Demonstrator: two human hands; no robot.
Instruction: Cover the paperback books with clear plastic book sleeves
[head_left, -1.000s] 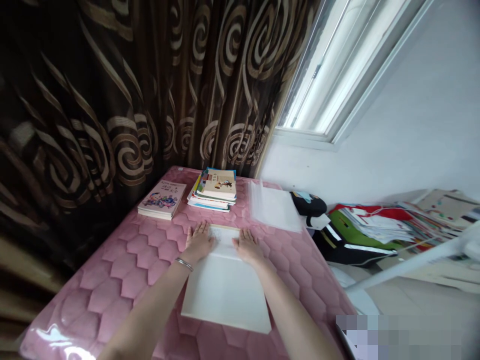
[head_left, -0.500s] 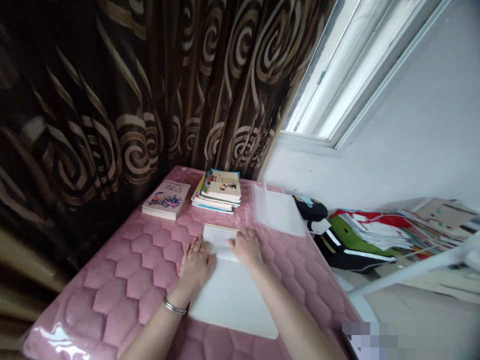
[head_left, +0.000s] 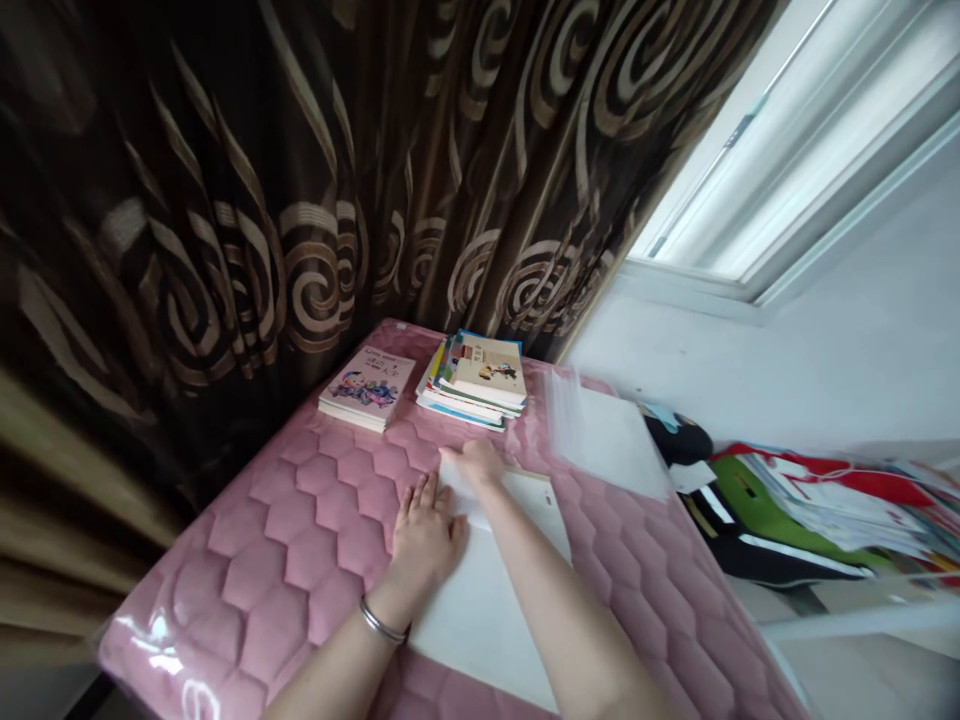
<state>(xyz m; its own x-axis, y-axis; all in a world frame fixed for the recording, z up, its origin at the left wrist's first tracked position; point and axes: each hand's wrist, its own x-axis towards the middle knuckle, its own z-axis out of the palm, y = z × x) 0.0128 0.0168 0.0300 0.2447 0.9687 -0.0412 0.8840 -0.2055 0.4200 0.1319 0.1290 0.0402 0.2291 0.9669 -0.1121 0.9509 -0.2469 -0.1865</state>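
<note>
White paper (head_left: 466, 492) is lying under the fingertips (head_left: 451, 453) of the right hand (head_left: 480, 465), which is reaching over the top of the sheet with its fingers slightly bent. The hand hides them too much to tell whether they are pinching the paper or only resting on it. The left hand (head_left: 424, 540) is lying palm down just beside the sheet, its fingers (head_left: 427, 495) spread open and holding nothing, while its edge is touching a flat white rectangular board (head_left: 480, 630). The paper is lying across the upper end of that board, and the right forearm is crossing above it. A silver bangle (head_left: 380, 620) is circling the left wrist.

Beneath everything, a pink hexagon-quilted mat (head_left: 300, 560) is covering the worktop. Farther out, a cartoon-covered paperback (head_left: 367, 388) and a stack of books (head_left: 472, 380) are sitting side by side near the back edge, while a clear plastic sleeve (head_left: 607, 440) is lying to their right. A dark brown curtain with swirling gold patterns (head_left: 300, 200) is hanging behind the mat, and a black-and-green bag (head_left: 780, 530) is sitting beside a pile of papers (head_left: 840, 510) to the right.
</note>
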